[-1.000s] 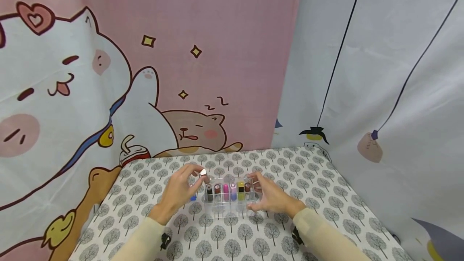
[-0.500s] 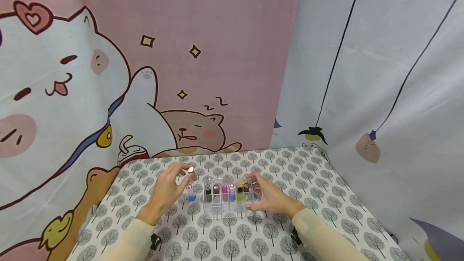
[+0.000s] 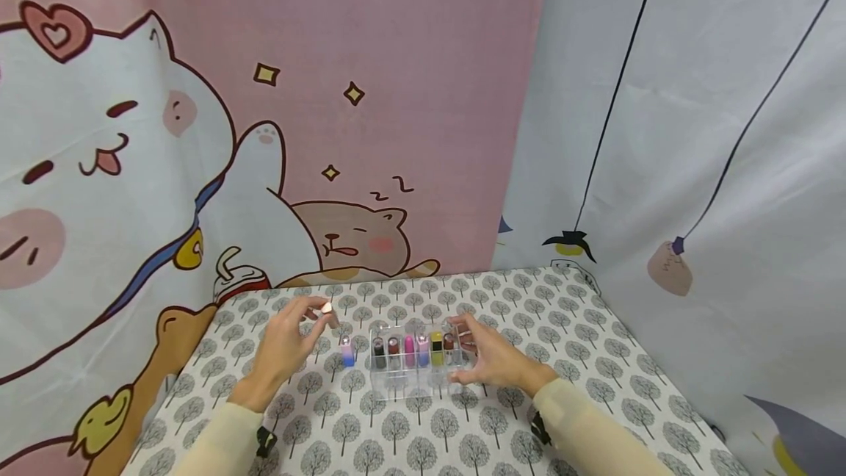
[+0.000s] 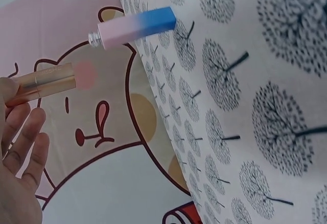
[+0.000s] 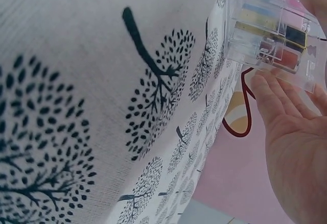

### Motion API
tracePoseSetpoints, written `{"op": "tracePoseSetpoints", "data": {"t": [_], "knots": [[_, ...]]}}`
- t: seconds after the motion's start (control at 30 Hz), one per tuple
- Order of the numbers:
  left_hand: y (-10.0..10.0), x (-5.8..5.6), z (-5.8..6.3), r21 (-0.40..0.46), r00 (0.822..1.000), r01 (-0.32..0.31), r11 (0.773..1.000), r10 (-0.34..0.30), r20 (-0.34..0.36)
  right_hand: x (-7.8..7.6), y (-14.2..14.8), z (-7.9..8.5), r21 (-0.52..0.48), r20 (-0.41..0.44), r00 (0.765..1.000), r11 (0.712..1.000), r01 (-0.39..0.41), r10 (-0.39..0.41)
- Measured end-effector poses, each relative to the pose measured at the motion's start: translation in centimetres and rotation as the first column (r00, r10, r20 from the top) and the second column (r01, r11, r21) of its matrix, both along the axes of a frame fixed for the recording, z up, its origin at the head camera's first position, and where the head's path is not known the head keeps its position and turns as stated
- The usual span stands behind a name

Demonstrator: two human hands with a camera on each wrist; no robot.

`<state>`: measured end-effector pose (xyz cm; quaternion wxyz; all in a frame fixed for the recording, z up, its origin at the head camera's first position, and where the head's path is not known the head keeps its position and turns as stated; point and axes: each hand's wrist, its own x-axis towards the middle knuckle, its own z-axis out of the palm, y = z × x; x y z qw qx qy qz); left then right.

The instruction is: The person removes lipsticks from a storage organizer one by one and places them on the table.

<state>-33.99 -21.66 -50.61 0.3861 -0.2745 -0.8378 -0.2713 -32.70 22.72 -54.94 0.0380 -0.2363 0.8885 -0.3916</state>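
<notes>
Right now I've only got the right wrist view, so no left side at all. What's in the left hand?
Observer: The left hand pinches a gold tube with a pink end.
Operator: Copy. Anything set down near it?
Observer: A pink-and-blue tube stands upright on the tree-print cloth, left of the clear organizer in the head view.
Operator: Leftmost thing inside?
Observer: A dark tube, by the head view.

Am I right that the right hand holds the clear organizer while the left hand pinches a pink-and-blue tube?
Not quite: in the left wrist view, the left hand pinches a gold tube. The rest stands.
</notes>
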Motion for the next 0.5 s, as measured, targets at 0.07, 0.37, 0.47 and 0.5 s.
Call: {"op": "tracePoseSetpoints", "data": {"t": [0.07,0.37,0.47,0.5], "knots": [[-0.4,0.0,-0.1,0.000,1.000,-0.011,1.000,0.011,0.018,0.0,0.0,0.0,0.003,-0.006,1.000,1.000,-0.006,0.006],[-1.6,0.3,-0.9,-0.047,0.984,-0.037,0.998,0.045,0.171,0.0,0.0,0.0,0.014,-0.009,1.000,1.000,0.004,-0.004],[-1.8,0.4,-1.2,-0.064,0.976,-0.027,0.998,0.040,0.214,0.0,0.0,0.0,0.016,0.000,1.000,1.000,0.010,-0.010],[-1.8,0.4,-1.3,-0.071,0.973,-0.024,0.997,0.040,0.226,0.0,0.0,0.0,0.015,0.003,1.000,1.000,0.013,-0.013]]}}
